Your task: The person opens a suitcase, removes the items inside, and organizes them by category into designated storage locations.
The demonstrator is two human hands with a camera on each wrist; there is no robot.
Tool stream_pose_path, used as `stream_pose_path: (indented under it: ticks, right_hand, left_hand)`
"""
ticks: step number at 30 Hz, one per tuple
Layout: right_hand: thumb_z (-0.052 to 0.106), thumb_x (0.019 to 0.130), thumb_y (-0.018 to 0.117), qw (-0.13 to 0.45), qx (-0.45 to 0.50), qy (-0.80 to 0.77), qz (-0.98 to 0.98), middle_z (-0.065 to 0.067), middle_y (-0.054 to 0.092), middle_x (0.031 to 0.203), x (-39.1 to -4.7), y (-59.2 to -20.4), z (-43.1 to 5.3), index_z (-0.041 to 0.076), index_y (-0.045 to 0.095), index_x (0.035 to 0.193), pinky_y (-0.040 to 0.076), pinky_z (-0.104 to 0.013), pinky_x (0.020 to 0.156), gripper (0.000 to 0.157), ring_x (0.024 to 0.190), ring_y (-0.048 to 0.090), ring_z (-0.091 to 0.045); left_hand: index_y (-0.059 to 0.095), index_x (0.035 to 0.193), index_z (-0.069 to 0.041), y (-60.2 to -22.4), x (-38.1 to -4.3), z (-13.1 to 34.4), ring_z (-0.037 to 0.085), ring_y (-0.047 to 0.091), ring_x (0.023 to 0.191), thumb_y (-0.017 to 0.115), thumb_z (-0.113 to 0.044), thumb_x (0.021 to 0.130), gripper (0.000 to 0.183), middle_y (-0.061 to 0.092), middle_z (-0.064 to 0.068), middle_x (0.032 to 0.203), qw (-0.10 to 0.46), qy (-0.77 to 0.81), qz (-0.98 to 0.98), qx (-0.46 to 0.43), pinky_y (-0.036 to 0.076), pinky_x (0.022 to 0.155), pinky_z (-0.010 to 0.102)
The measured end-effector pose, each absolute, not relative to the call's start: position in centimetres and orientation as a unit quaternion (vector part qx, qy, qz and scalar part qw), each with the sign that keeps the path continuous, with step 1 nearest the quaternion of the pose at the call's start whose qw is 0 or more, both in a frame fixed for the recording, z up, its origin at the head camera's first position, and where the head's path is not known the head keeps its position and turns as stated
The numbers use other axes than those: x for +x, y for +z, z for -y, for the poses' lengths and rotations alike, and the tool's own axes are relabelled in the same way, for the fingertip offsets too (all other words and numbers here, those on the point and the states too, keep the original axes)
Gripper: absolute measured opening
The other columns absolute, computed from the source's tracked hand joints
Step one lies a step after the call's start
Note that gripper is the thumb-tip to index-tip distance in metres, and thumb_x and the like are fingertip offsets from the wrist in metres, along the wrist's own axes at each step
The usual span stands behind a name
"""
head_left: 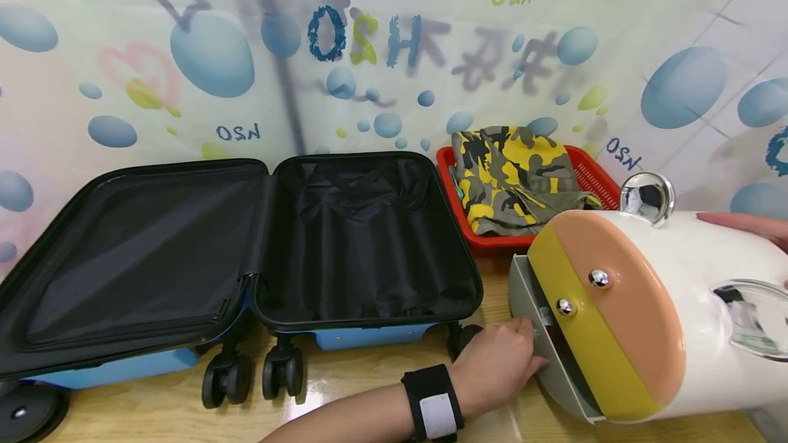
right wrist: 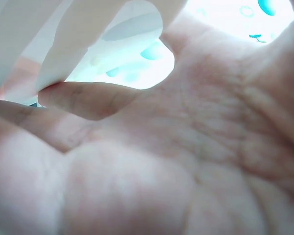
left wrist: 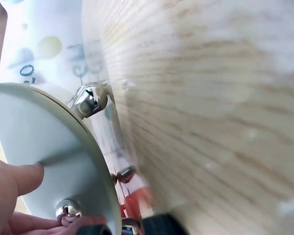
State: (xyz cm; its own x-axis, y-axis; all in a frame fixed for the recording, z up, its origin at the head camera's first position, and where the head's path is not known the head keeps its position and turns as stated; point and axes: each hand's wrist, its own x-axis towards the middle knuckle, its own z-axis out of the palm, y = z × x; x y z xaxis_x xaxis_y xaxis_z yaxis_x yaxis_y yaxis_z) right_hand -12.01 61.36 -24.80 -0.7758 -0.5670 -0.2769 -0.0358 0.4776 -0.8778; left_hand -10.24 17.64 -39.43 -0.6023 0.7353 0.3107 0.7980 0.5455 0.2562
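A white drawer box [head_left: 708, 333] with a rounded front stands tilted at the right of the head view. Its front has an orange drawer [head_left: 634, 272], a yellow one [head_left: 591, 320] and a grey bottom drawer [head_left: 557, 368], which is pulled partly out. My left hand [head_left: 495, 361] is at the grey front; in the left wrist view its fingers curl at the chrome knob [left wrist: 68, 210], the thumb against the panel. My right hand [head_left: 747, 224] lies with extended fingers on the white body, partly out of the head view; its palm [right wrist: 210, 132] fills the right wrist view.
An open blue suitcase [head_left: 369, 238] with black lining and wheels lies to the left on the wooden table [head_left: 332, 395]. Behind the drawer box, a red basket [head_left: 594, 176] holds folded camouflage cloth [head_left: 517, 176]. A patterned curtain [head_left: 394, 101] hangs at the back.
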Motion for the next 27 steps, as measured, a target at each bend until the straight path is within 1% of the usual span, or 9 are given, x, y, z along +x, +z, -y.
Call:
stream_pose_path:
  ticks: [6,10,15,17,19,23,25,26,27]
  right_hand:
    - [-0.018,0.092,0.030,0.283,-0.199,-0.485,-0.803,0.020,0.050,0.144,-12.2,-24.9,-61.2,0.034,-0.002,0.159,0.057,-0.049,0.080,0.091,0.115,0.066,-0.025]
    - [-0.013,0.094,0.031,0.296,-0.194,-0.491,-0.796,0.015,0.049,0.147,-12.4,-24.8,-61.3,0.032,-0.004,0.159,0.056,-0.051,0.081,0.087,0.115,0.065,-0.027]
    - [-0.004,0.094,0.038,0.257,-0.196,-0.466,-0.824,0.011,0.048,0.148,-12.3,-24.8,-61.3,0.024,-0.002,0.160,0.059,-0.045,0.080,0.082,0.114,0.066,-0.025]
    - [-0.004,0.095,0.040,0.226,-0.199,-0.445,-0.843,0.010,0.050,0.147,-12.1,-25.0,-61.1,0.020,0.001,0.160,0.060,-0.043,0.077,0.080,0.112,0.067,-0.024]
    - [-0.005,0.096,0.041,0.210,-0.191,-0.434,-0.855,0.011,0.051,0.145,-11.6,-25.1,-60.9,0.019,0.002,0.160,0.060,-0.043,0.076,0.079,0.110,0.068,-0.024]
    - [-0.012,0.096,0.038,0.232,-0.192,-0.442,-0.845,0.014,0.053,0.143,-11.6,-25.5,-61.4,0.026,0.002,0.160,0.060,-0.041,0.078,0.083,0.110,0.067,-0.022]
    - [-0.011,0.095,0.034,0.278,-0.197,-0.478,-0.810,0.015,0.050,0.145,-12.3,-25.7,-62.2,0.031,0.000,0.160,0.059,-0.041,0.083,0.084,0.116,0.065,-0.021]
    - [-0.011,0.095,0.032,0.309,-0.191,-0.502,-0.785,0.018,0.049,0.147,-12.7,-25.8,-62.6,0.035,-0.002,0.159,0.058,-0.040,0.087,0.086,0.120,0.063,-0.020]
    - [-0.011,0.095,0.032,0.327,-0.177,-0.520,-0.769,0.018,0.049,0.147,-13.0,-25.9,-62.9,0.038,-0.002,0.158,0.057,-0.040,0.090,0.088,0.122,0.062,-0.019]
  left_hand:
    - [0.058,0.096,-0.018,-39.3,-9.9,-18.7,-0.005,0.058,0.069,0.061,-0.048,0.095,0.030,0.055,-0.011,0.080,0.078,-0.169,0.878,-0.441,0.043,0.053,0.009]
    - [0.059,0.099,-0.018,-39.2,-9.8,-19.2,-0.005,0.058,0.069,0.061,-0.048,0.095,0.031,0.055,-0.011,0.081,0.079,-0.162,0.880,-0.440,0.044,0.055,0.008]
    - [0.061,0.099,-0.017,-39.2,-9.7,-19.7,-0.004,0.058,0.069,0.063,-0.048,0.094,0.031,0.054,-0.011,0.081,0.107,-0.146,0.881,-0.437,0.045,0.054,0.008]
    - [0.062,0.097,-0.018,-39.2,-9.6,-19.9,-0.004,0.059,0.068,0.064,-0.048,0.093,0.031,0.053,-0.011,0.080,0.115,-0.137,0.881,-0.437,0.045,0.053,0.008]
    - [0.061,0.096,-0.018,-39.2,-9.6,-20.1,-0.005,0.058,0.068,0.064,-0.048,0.094,0.030,0.053,-0.011,0.080,0.108,-0.136,0.880,-0.442,0.045,0.053,0.008]
    - [0.060,0.095,-0.020,-39.4,-9.5,-20.3,-0.005,0.056,0.067,0.061,-0.050,0.094,0.030,0.052,-0.012,0.081,0.091,-0.141,0.881,-0.443,0.044,0.053,0.008]
    - [0.059,0.096,-0.020,-39.5,-9.5,-20.4,-0.005,0.055,0.066,0.060,-0.053,0.094,0.033,0.051,-0.012,0.080,0.082,-0.140,0.883,-0.441,0.044,0.053,0.009]
    - [0.059,0.097,-0.020,-39.5,-9.6,-20.4,-0.005,0.055,0.066,0.059,-0.054,0.094,0.034,0.051,-0.012,0.080,0.077,-0.139,0.884,-0.440,0.044,0.053,0.009]
    - [0.059,0.099,-0.020,-39.5,-9.6,-20.4,-0.005,0.055,0.066,0.058,-0.055,0.094,0.035,0.051,-0.012,0.081,0.071,-0.139,0.884,-0.440,0.044,0.053,0.009]
